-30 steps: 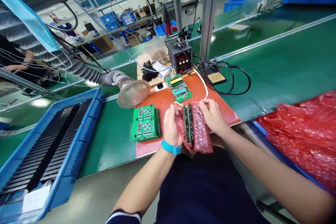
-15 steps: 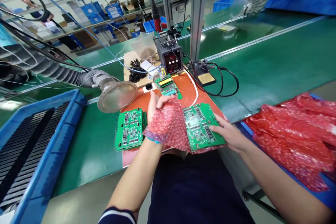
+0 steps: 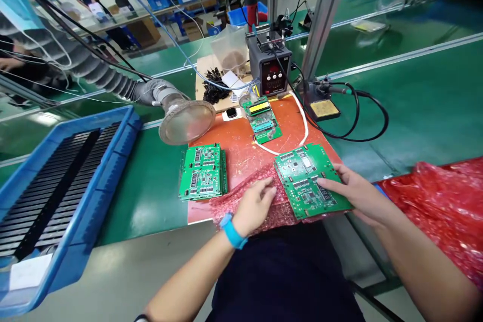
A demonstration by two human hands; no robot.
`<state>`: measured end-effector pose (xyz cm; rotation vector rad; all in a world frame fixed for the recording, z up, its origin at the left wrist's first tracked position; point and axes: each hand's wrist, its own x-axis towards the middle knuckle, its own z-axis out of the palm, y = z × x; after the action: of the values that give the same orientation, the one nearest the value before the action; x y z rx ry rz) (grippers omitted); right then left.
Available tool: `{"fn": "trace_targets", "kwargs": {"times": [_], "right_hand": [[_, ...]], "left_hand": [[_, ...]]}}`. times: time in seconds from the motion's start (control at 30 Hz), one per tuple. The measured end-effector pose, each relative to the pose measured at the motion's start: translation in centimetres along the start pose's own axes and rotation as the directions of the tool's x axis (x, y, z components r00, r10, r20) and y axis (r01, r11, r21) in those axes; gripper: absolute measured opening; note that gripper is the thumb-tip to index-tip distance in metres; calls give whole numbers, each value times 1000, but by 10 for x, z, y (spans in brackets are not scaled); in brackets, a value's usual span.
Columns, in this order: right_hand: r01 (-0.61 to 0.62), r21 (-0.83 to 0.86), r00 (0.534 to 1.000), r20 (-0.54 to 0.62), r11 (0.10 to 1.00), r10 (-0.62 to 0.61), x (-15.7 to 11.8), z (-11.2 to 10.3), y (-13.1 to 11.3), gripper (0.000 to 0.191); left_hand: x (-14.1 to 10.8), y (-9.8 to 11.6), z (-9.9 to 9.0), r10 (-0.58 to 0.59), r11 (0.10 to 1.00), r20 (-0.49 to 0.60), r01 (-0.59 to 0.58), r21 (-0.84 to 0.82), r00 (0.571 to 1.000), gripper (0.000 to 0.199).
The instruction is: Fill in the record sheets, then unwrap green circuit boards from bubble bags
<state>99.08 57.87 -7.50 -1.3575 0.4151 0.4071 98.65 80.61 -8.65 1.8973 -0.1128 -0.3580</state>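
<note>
My right hand (image 3: 352, 188) grips the right edge of a green circuit board (image 3: 305, 186), fingers over its top face; it seems to lie on others in a small stack. Beneath it, red bubble wrap (image 3: 245, 191) spreads leftward across the front of the mat. My left hand (image 3: 258, 206), with a blue band on the wrist, is over this wrap, fingers apart and loosely bent, holding nothing. Left of it stands a stack of similar green circuit boards (image 3: 202, 173). A smaller green board with a yellow display (image 3: 260, 108) lies behind, on the orange mat (image 3: 241, 146).
A fume duct hood (image 3: 188, 123) hangs at left over a blue crate (image 3: 81, 231) of black slotted strips. Behind the mat are a soldering station (image 3: 271, 70), an iron stand with sponge (image 3: 324, 109) and black parts (image 3: 215, 85). More red wrap (image 3: 445, 211) fills the right side.
My left hand has come down, laying the red bubble wrap, raised before, flat on the mat and letting it go. The right hand stays on the circuit board. The view has shifted.
</note>
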Motion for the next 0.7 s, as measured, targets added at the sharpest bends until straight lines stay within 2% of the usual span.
{"fn": "trace_targets", "kwargs": {"times": [0.03,0.1,0.17,0.37,0.5,0.57,0.7], "right_hand": [[-7,4,1000,9,1000,6,1,-1,1,48],[-19,67,999,40,998,16,2,-5,6,49],[-18,171,997,73,985,6,1,-11,14,50],[94,338,989,80,936,-128,-4,-25,35,60],[182,394,978,24,901,-208,-2,-30,53,59],[205,451,977,-43,869,-208,1,-30,65,56],[157,594,987,-125,789,-102,2,-20,86,46]], "left_hand": [[6,-2,9,-29,983,25,33,-178,999,31],[14,-4,25,-23,890,67,51,-452,998,34],[17,-3,35,9,826,65,29,-563,998,35],[23,9,40,-44,883,50,63,-466,998,27],[29,15,42,-83,893,60,102,-438,995,25],[29,16,44,-101,883,30,103,-457,994,30],[24,16,43,-87,882,-36,60,-467,996,42]]}}
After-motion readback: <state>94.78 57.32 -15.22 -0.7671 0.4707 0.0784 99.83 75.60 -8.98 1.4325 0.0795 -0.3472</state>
